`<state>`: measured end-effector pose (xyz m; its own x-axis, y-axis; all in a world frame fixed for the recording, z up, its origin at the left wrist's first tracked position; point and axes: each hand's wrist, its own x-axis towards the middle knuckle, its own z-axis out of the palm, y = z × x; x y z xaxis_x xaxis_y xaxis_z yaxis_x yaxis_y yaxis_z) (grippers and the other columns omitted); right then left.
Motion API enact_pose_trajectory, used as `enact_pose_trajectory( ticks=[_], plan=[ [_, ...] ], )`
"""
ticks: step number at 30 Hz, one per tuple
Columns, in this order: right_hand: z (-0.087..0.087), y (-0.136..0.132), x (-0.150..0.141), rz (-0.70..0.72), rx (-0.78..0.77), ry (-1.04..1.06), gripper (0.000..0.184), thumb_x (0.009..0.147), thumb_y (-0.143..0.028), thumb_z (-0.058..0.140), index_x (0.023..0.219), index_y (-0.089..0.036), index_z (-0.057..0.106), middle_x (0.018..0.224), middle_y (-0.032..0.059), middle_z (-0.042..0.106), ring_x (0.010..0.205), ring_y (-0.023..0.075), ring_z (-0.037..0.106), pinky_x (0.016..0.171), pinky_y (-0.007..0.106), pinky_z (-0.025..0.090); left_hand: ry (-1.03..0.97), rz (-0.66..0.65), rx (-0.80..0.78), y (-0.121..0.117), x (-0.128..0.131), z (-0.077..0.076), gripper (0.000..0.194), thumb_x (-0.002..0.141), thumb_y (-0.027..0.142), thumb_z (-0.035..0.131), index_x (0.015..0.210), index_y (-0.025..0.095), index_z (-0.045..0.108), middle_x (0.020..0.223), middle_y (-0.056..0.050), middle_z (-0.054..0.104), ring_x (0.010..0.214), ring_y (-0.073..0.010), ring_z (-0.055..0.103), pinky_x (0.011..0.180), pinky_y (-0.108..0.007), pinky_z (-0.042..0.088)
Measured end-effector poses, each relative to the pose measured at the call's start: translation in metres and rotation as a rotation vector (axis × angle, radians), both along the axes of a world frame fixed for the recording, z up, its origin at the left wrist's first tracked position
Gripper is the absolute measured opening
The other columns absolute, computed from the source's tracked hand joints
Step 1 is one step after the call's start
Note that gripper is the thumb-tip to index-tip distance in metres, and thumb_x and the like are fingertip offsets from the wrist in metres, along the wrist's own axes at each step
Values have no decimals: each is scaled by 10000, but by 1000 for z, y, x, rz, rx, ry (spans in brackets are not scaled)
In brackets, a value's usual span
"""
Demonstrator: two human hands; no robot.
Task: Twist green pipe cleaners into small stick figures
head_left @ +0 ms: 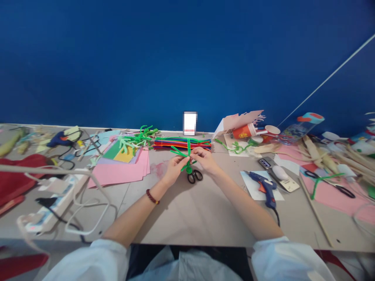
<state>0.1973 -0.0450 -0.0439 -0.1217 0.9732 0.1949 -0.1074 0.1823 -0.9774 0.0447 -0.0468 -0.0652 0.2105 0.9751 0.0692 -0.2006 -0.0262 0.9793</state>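
Pinching a twisted green pipe cleaner [187, 158] between them, the left hand [175, 170] and right hand [204, 160] are working just above the tabletop, their fingertips drawn narrow and close together on the green stems, nearly meeting at the centre. The piece is hanging in the air over black-handled scissors [193, 176], its lower loop almost touching them. A bundle of multicoloured pipe cleaners [182, 144] is lying just beyond the fingers, and a stack of pink paper [120, 171] is spreading near the left hand. A blue glue gun [265, 189] is resting well to the right. Open tabletop [190, 212] is stretching between the forearms down to the table's front edge [187, 242], giving the widest room for moving, while a white power strip [55, 199] is crowding the left side.
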Motion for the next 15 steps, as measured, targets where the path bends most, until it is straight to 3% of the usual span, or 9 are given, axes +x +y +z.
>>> enact_pose_trajectory(
  ticks=[5,15],
  plan=[
    [3,1,4,9,13,-49,275,676,-447,734,645,-191,637,798,8,552,632,127,573,624,300,507,70,9,51,-1,0,0,291,719,419,710,687,130,719,634,-39,670,573,-118,557,543,-226,424],
    [10,-1,9,-13,35,-186,206,696,-396,719,726,-193,694,816,32,615,732,154,605,696,301,492,114,181,126,-2,6,-2,228,709,382,712,711,155,732,667,-41,702,634,-144,611,616,-241,478]
  ],
)
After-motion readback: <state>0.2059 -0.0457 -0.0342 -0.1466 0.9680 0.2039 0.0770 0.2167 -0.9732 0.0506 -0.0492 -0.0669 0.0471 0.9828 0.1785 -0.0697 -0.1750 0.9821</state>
